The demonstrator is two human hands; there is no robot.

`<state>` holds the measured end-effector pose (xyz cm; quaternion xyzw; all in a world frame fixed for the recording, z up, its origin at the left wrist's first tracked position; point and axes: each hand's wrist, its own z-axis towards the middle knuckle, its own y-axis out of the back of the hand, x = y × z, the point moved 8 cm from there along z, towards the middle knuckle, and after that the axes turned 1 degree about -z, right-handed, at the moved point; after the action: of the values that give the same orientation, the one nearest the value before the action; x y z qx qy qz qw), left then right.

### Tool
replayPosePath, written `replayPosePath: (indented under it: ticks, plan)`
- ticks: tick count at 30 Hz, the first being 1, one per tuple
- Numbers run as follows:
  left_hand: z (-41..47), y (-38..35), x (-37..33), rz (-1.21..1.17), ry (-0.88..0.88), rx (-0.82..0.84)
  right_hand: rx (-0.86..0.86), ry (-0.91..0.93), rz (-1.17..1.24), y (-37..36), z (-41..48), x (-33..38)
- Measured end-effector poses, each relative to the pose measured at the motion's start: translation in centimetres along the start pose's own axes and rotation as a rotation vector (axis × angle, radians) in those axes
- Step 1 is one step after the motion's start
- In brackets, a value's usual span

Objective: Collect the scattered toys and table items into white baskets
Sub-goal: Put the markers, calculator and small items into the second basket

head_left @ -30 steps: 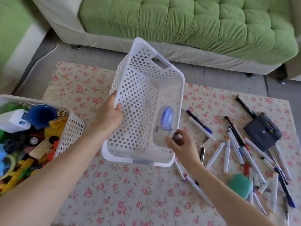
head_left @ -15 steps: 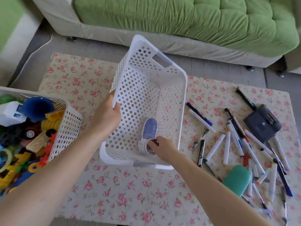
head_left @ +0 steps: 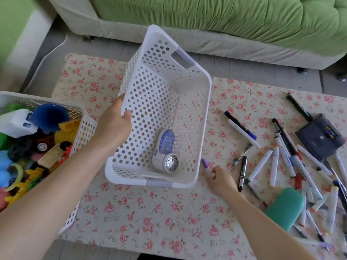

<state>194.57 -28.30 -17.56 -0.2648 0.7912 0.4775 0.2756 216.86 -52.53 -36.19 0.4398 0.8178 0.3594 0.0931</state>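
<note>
My left hand (head_left: 114, 124) grips the left rim of a perforated white basket (head_left: 195, 117) and holds it tilted above the table. A white and blue fabric shaver (head_left: 166, 152) lies at the basket's near end. My right hand (head_left: 220, 180) is on the tablecloth just right of the basket, with its fingers pinching a purple-capped marker (head_left: 206, 166). Several markers and pens (head_left: 281, 158) lie scattered to the right.
A second white basket (head_left: 82, 132) full of toys stands at the left. A dark pouch (head_left: 319, 139) and a teal case (head_left: 285, 207) lie among the pens on the floral tablecloth (head_left: 159, 218). A green sofa (head_left: 225, 21) stands behind the table.
My right hand set the fabric shaver into the basket, let it go, drew out to the right and took hold of the purple-capped marker. My left hand kept its grip on the basket.
</note>
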Motion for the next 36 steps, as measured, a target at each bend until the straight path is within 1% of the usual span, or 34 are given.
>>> replayPosePath:
  ticks: [3,4,6,8,9,10,12,14,20,22,24,26,28,32,36]
  plan:
    - [-0.2,-0.1,-0.5,-0.005,-0.013,0.006,-0.045,-0.018,-0.026,-0.3,0.6,0.4]
    - [-0.2,-0.2,-0.8,-0.006,-0.022,0.015,-0.065,-0.032,0.010,-0.1,0.7,0.4]
    - [-0.4,-0.4,-1.4,-0.008,-0.027,0.026,-0.169,-0.058,0.238,1.4,0.9,-0.2]
    - [-0.4,-0.6,-2.3,-0.013,-0.031,0.023,-0.355,-0.119,0.515,4.2,1.4,-2.1]
    - [-0.3,-0.9,-2.8,-0.014,-0.036,0.023,-0.421,-0.181,0.618,5.5,1.7,-3.5]
    - [-0.3,-1.1,-3.2,-0.012,-0.040,0.020,-0.451,-0.257,0.697,6.4,2.0,-4.9]
    - [-0.1,-1.6,-3.9,-0.013,-0.038,0.010,-0.440,-0.408,0.775,6.9,2.7,-7.3]
    - [0.2,-2.1,-4.3,-0.014,-0.030,-0.003,-0.380,-0.468,0.744,6.7,3.7,-8.5]
    - [0.8,-3.7,-5.2,-0.031,-0.031,-0.003,-0.224,-0.455,0.620,6.2,6.6,-8.4]
    - [0.8,-4.2,-5.5,-0.032,-0.031,0.002,-0.216,-0.447,0.630,6.3,6.9,-8.4]
    - [0.9,-4.6,-5.6,-0.040,-0.018,0.009,-0.246,-0.430,0.675,6.6,6.6,-8.3]
    - [0.8,-4.9,-5.5,-0.048,-0.008,0.018,-0.280,-0.404,0.749,6.9,5.5,-8.3]
    - [0.5,-5.1,-5.6,-0.036,-0.004,0.026,-0.269,-0.390,0.755,6.6,3.8,-8.6]
    - [-0.3,-5.0,-5.5,-0.030,-0.004,0.031,-0.134,-0.301,0.523,3.8,0.8,-9.4]
    - [-0.8,-5.3,-5.1,-0.042,-0.002,0.042,-0.116,-0.330,0.324,2.0,-0.2,-10.2]
